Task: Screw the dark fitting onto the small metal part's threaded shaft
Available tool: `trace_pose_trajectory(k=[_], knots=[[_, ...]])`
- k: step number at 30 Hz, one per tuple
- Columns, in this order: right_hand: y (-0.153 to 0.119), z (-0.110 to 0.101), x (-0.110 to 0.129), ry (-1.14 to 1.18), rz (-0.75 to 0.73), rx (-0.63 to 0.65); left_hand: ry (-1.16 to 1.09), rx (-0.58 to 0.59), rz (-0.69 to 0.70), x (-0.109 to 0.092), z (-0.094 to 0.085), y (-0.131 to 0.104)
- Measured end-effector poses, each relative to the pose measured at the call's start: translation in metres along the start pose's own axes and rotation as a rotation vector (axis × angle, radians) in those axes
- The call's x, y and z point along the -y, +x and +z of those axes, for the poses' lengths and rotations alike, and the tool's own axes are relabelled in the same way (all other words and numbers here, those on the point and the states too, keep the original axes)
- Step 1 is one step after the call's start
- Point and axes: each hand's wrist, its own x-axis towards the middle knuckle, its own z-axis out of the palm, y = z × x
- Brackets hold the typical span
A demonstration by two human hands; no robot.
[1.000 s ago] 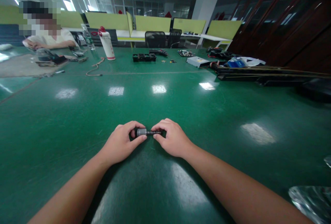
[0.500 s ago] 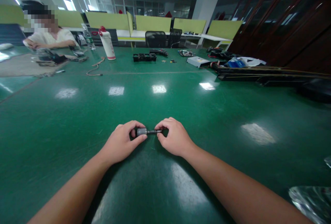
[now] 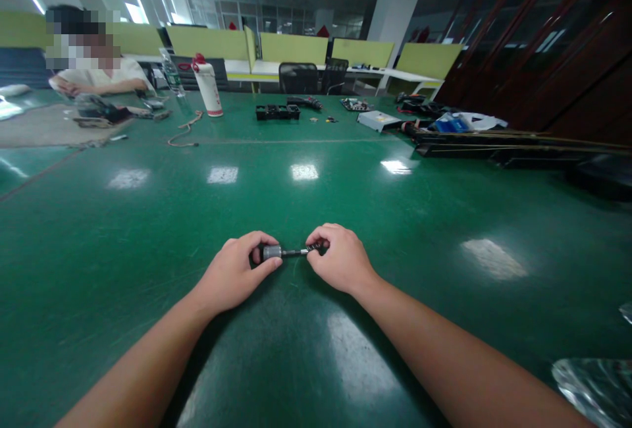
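The grey metal cylinder point(image 3: 272, 252) lay on its side low over the green bench point(image 3: 257, 197), around the middle between its left and right sides and well apart from the far edge. A thin shaft point(image 3: 295, 253) ran out of its right end toward a dark coiled piece point(image 3: 315, 247). Whether the cylinder touched the bench top could not be told.

The left hand point(image 3: 228, 274) was narrowed around the cylinder, its thumb on the near side and its forefinger on the far side. The right hand point(image 3: 342, 260) was pinched on the coiled piece at the shaft's right end; its fingers hid part of that piece.

Toward the bench's far edge, a black slotted frame point(image 3: 277, 112) lay beyond the hands, with a black cable bundle point(image 3: 307, 103) just behind it. To their right were a circuit board point(image 3: 355, 105) and a flat silver box point(image 3: 378, 120). Left of the frame, a white bottle point(image 3: 210, 92) with a red lid stood upright, a clear plastic bottle point(image 3: 172, 75) behind it and to the left, and a thin cord point(image 3: 184, 136) on the bench in front.

Near the far left corner, a person point(image 3: 101, 79) in a pale top sat with forearms at the bench. Long dark bars point(image 3: 488, 146) lay toward the far right, a white plastic bag point(image 3: 478, 121) beside them. Crumpled clear plastic point(image 3: 595, 385) showed at the near right.
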Motion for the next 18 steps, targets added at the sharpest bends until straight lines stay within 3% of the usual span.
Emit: trace_pose_trajectory(k=[9, 13, 18], knots=[[-0.0003, 0.001, -0.001, 0.004, -0.015, 0.01, 0.019, 0.005, -0.012, -0.0008, 0.0004, -0.0001], [-0.0001, 0.002, -0.0026, 0.124, -0.128, 0.057, -0.02, -0.008, -0.022, -0.0004, 0.0004, 0.0004], [-0.0016, 0.0018, -0.0003, 0.251, -0.086, 0.13, -0.063, -0.027, -0.045, 0.0009, -0.0003, -0.0007]])
